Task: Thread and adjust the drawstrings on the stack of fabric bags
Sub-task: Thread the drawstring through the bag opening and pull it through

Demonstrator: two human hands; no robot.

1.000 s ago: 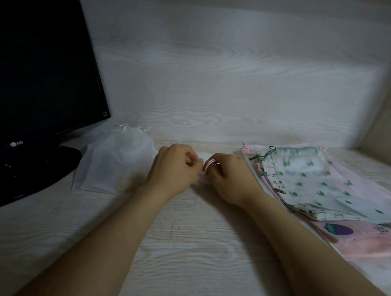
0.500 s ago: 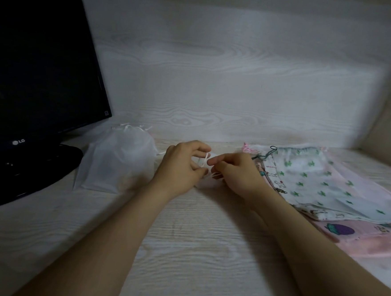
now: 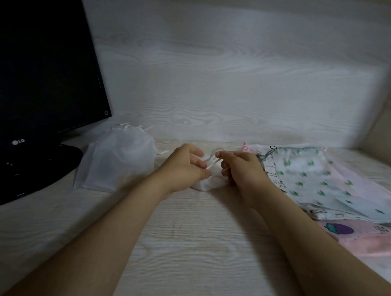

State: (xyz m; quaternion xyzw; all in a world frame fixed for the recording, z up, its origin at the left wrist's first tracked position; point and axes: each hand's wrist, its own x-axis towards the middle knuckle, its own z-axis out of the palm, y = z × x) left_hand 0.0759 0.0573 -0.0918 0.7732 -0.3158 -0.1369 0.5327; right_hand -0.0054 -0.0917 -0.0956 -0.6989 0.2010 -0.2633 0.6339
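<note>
Pinches a thin white drawstring (image 3: 212,157) between left hand (image 3: 182,169) and right hand (image 3: 242,170), each with fingertips closed on the cord, over a small crumpled white fabric bag (image 3: 207,184) lying on the pale wood-grain desk (image 3: 197,251) near the middle of its back edge. Has the stack of printed fabric bags (image 3: 307,179) just beside the right wrist, toward the right edge, and a translucent white pouch (image 3: 119,162) and black monitor (image 3: 34,78) at the back left corner. Looks light, limp and quick to bunch or slip: probably best gripped at the cord's end and the channel mouth, not the body.
</note>
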